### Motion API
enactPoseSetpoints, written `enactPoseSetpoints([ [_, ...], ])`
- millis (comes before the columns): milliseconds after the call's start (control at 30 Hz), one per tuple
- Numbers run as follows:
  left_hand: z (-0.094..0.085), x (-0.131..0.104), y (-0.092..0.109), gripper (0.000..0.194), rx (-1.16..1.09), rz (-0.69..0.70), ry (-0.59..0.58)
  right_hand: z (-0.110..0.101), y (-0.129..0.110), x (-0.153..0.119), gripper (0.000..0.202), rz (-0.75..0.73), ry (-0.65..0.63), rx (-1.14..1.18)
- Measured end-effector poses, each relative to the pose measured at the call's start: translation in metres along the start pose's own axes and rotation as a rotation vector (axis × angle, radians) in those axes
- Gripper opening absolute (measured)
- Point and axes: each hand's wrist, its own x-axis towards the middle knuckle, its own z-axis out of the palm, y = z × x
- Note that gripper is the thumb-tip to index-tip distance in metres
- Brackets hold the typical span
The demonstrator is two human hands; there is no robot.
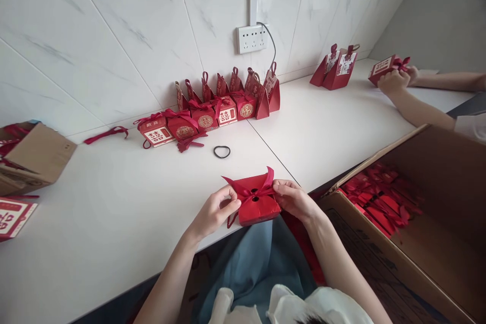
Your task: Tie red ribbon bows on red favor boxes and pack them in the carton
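A red gift box [261,210] lies at the table's front edge, right in front of me. Across its top runs a dark red ribbon [269,180], knotted in the middle beside small dark holes, with loose ends sticking up. Thumb and fingers of my left hand [214,211] pinch the ribbon at the box's left side. On the other side my right hand [294,198] is closed on the ribbon near the box's right edge. A cord loop [232,220] hangs from the box's lower left corner.
Behind stand several finished-looking red boxes [205,120]; a black hair tie [221,152] and ribbon strip [106,134] lie nearer. A large carton [379,273] with red pieces stands right, a smaller carton [41,157] left. At far right another person's hands [395,80] hold a box.
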Motion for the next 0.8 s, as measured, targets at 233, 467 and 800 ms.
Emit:
enactPoseSetpoints([
  [233, -0.003, 0.000, -0.028, 0.037, -0.255, 0.022, 0.061, 0.003, 0.000, -0.030, 0.055, -0.196, 0.107, -0.418],
  [467, 0.008, 0.006, -0.037, 0.057, -0.246, 0.072, 0.280, -0.005, 0.004, -0.028, 0.046, -0.207, 0.269, -0.661],
  [800, 0.009, 0.002, -0.018, 0.025, 0.162, 0.117, 0.616, -0.011, 0.001, -0.033, 0.041, -0.358, 0.659, -0.659],
])
